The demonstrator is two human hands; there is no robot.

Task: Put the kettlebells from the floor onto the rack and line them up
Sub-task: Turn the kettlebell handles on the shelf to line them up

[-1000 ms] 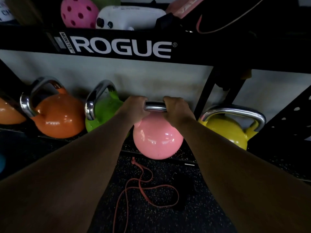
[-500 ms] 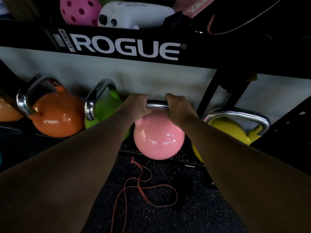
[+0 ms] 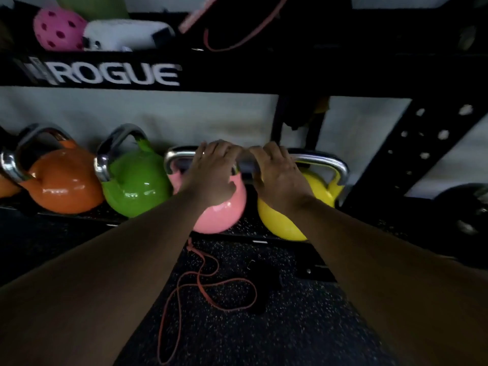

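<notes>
Alignment step, frame centre: our left hand (image 3: 211,170) and right hand (image 3: 277,173) loosely grip the pink kettlebell (image 3: 219,210) handle; next, we judge, nudge it square.

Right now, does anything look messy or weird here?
Yes: a thin red cord lies in tangled loops on the floor below the pink kettlebell, loose where feet could catch it. The kettlebells sit in a row.

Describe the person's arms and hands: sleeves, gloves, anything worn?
Both forearms are bare as far as the frame shows, no sleeves visible. The left hand and right hand are bare: no gloves, watch or wrist straps. The picture is too blurred to rule out a ring.
</notes>
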